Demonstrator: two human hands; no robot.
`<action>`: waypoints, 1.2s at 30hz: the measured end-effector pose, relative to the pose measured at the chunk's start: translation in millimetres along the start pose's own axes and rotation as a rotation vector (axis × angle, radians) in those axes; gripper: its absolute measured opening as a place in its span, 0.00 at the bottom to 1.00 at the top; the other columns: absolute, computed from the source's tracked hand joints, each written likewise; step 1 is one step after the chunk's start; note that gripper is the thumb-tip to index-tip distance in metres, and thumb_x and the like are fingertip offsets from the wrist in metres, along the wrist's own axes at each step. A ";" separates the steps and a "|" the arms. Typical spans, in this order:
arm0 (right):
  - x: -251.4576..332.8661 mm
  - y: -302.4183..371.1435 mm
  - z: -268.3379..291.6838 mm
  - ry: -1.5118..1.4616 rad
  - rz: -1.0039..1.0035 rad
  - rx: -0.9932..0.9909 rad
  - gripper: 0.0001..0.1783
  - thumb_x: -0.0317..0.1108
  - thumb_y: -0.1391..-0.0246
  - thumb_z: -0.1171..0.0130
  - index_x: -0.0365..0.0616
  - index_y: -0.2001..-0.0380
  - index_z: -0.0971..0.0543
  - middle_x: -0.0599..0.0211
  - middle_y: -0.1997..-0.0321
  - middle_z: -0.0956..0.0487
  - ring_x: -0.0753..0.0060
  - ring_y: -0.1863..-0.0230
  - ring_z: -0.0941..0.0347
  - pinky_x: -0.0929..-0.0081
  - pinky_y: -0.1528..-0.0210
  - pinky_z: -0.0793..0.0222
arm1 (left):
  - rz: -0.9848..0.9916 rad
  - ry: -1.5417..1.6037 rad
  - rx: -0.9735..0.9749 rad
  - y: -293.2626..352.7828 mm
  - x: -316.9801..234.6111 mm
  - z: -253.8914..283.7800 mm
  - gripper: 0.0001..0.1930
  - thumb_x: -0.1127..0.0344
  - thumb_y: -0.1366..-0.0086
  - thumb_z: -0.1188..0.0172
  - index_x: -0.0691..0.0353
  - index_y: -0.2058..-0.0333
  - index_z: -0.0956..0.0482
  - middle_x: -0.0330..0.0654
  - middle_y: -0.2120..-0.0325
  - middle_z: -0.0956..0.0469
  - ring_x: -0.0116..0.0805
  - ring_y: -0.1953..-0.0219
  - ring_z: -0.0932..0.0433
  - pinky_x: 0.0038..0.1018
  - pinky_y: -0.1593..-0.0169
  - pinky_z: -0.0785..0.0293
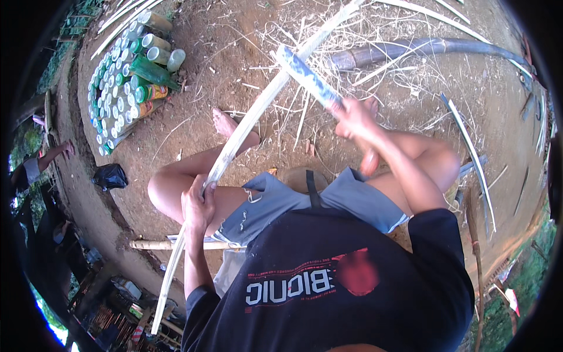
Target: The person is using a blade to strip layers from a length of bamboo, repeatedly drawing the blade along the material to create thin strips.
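Observation:
My left hand is closed round a long, pale bamboo strip by my left knee. The strip slants from the lower left, past my leg, up to the far edge of the view. In my right hand I grip a broad-bladed knife, its blade shining blue and white. The handle is hidden inside my fist. Near its far end the blade lies across the strip; whether it cuts into the wood I cannot tell. I sit on the bare ground with my knees spread.
Thin bamboo shavings litter the dirt ahead. A dark bamboo pole lies beyond the knife. Bottles cluster at the far left, above a black plastic bag. More split strips lie at right. Another person's limb shows at the left edge.

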State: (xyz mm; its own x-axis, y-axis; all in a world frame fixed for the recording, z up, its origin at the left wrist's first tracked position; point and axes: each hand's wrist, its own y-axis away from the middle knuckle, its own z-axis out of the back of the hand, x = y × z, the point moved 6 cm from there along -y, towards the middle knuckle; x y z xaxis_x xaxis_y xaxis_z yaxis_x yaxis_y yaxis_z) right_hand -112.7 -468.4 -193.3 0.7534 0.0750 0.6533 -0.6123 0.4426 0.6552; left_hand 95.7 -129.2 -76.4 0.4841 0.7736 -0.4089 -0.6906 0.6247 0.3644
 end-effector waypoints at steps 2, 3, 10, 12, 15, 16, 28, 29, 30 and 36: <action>-21.7 -27.2 22.7 -0.163 0.044 -0.135 0.25 0.53 0.34 0.50 0.38 0.69 0.27 0.71 0.85 0.28 0.79 0.86 0.31 0.75 0.85 0.33 | 0.009 0.041 0.013 -0.4 -7.4 1.5 0.07 0.64 0.35 0.41 0.60 0.63 0.24 0.54 0.84 0.27 0.56 0.80 0.24 0.43 0.75 0.33; -25.4 -29.8 25.2 -0.378 0.019 -0.171 0.25 0.52 0.34 0.50 0.38 0.69 0.27 0.71 0.85 0.29 0.79 0.87 0.32 0.76 0.85 0.33 | 0.012 0.033 0.013 1.8 -7.1 -0.2 0.07 0.64 0.35 0.41 0.60 0.63 0.24 0.54 0.84 0.27 0.56 0.80 0.24 0.43 0.75 0.32; -12.9 -9.1 -5.4 -0.204 0.027 -0.108 0.24 0.52 0.34 0.49 0.38 0.67 0.26 0.68 0.84 0.27 0.77 0.88 0.30 0.75 0.88 0.33 | -0.075 0.050 -0.015 -1.7 -8.7 1.4 0.06 0.67 0.36 0.41 0.61 0.65 0.25 0.55 0.84 0.26 0.59 0.77 0.23 0.44 0.74 0.32; -3.4 0.1 -6.3 -0.134 -0.110 -0.150 0.24 0.52 0.33 0.51 0.38 0.67 0.26 0.72 0.86 0.29 0.77 0.88 0.32 0.73 0.85 0.34 | -0.020 0.022 0.013 1.8 -7.4 -0.1 0.06 0.67 0.36 0.41 0.62 0.65 0.26 0.55 0.83 0.26 0.59 0.77 0.23 0.44 0.74 0.32; -2.6 25.2 -62.8 -0.068 0.077 0.167 0.27 0.55 0.34 0.50 0.38 0.69 0.26 0.70 0.86 0.27 0.79 0.88 0.30 0.76 0.88 0.34 | -0.045 0.035 -0.019 -0.1 -0.6 -1.3 0.07 0.66 0.34 0.42 0.63 0.63 0.24 0.54 0.82 0.27 0.52 0.80 0.27 0.39 0.73 0.32; 6.8 33.7 -63.6 -0.060 0.085 0.168 0.28 0.56 0.35 0.51 0.37 0.69 0.27 0.70 0.86 0.27 0.80 0.88 0.30 0.76 0.88 0.33 | -0.031 0.044 -0.011 -0.4 -6.2 1.3 0.06 0.66 0.35 0.41 0.63 0.64 0.25 0.55 0.83 0.26 0.56 0.78 0.25 0.42 0.73 0.32; 23.0 23.7 -60.0 -0.205 0.057 -0.152 0.30 0.57 0.34 0.53 0.37 0.71 0.25 0.64 0.87 0.25 0.72 0.88 0.28 0.67 0.85 0.33 | 0.009 0.058 0.014 -5.7 -11.6 4.3 0.08 0.65 0.35 0.41 0.65 0.63 0.24 0.54 0.82 0.26 0.54 0.78 0.24 0.39 0.72 0.31; 24.3 44.2 -84.2 -0.085 0.053 -0.059 0.30 0.57 0.35 0.51 0.36 0.73 0.25 0.64 0.86 0.25 0.72 0.87 0.27 0.67 0.84 0.33 | 0.004 0.066 0.009 -0.4 -8.1 3.9 0.08 0.65 0.35 0.41 0.65 0.63 0.23 0.54 0.82 0.26 0.54 0.78 0.24 0.40 0.72 0.31; 29.9 57.2 -95.9 0.022 0.254 -0.061 0.30 0.56 0.35 0.51 0.36 0.73 0.25 0.64 0.85 0.24 0.72 0.86 0.27 0.67 0.84 0.32 | -0.029 0.081 -0.002 -5.6 -6.0 0.2 0.08 0.65 0.35 0.41 0.65 0.63 0.23 0.54 0.82 0.26 0.53 0.79 0.24 0.40 0.72 0.31; 30.6 44.7 -84.2 -0.272 0.029 -0.099 0.30 0.55 0.33 0.54 0.35 0.72 0.23 0.65 0.88 0.28 0.70 0.85 0.26 0.67 0.82 0.33 | -0.037 0.139 0.018 0.1 -10.0 1.7 0.07 0.67 0.35 0.41 0.66 0.65 0.23 0.52 0.82 0.25 0.46 0.79 0.25 0.37 0.71 0.31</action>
State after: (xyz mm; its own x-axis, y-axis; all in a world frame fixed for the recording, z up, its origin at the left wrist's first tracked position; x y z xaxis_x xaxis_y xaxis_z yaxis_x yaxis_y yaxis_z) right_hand -96.8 -371.0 -175.9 0.6357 -0.1479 0.7576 -0.5959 0.5298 0.6034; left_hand 91.7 -136.6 -70.9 0.4292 0.7289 -0.5334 -0.6636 0.6551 0.3612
